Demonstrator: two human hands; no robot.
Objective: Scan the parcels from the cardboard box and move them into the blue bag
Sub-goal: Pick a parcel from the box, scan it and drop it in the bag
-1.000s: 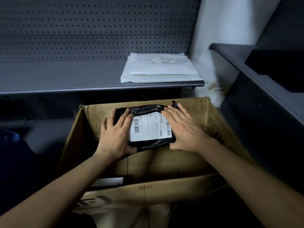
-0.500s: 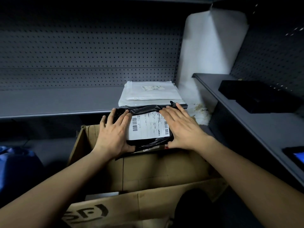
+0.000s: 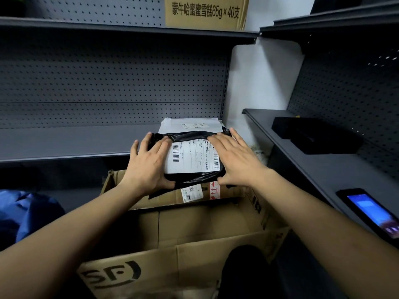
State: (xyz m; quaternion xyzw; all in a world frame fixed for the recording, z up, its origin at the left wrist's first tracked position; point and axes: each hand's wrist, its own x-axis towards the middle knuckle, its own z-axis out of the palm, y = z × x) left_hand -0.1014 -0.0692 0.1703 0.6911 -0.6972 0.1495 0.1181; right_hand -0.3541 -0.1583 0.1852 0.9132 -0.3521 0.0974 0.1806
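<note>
— So, where is the black parcel [image 3: 194, 157]?
— Between the person's two hands, held up over the open cardboard box [image 3: 194, 225], above its far wall. The white label with barcodes faces up.
— How does the left hand [image 3: 149, 167] hold it?
— The fingers lie spread and flat over the parcel's left end, and the thumb is tucked under the near edge. The parcel is pinched between them.
— And the right hand [image 3: 235, 160]?
— Much the same on the right end: straight fingers on top, thumb under the near corner.
— What lies beyond the fingertips?
— A low stack of white parcels [image 3: 190, 125] on a grey shelf [image 3: 75, 141], just behind the black one. Whether they touch cannot be told.
— And the blue bag [image 3: 26, 212]?
— Low down, well off to the left of the left forearm, only partly in view.
— Anything on the right hand's side?
— A side shelf [image 3: 319, 169] runs there. A black device [image 3: 313, 137] sits on it, out past the right hand. Nearer the person, right of the right forearm, lies a phone [image 3: 371, 210] with a lit blue screen.
— Above the hands?
— A brown carton [image 3: 205, 11] with printed writing stands on a higher shelf.
— Below them?
— Stickers [image 3: 192, 192] on the box's far wall, just under the parcel.
</note>
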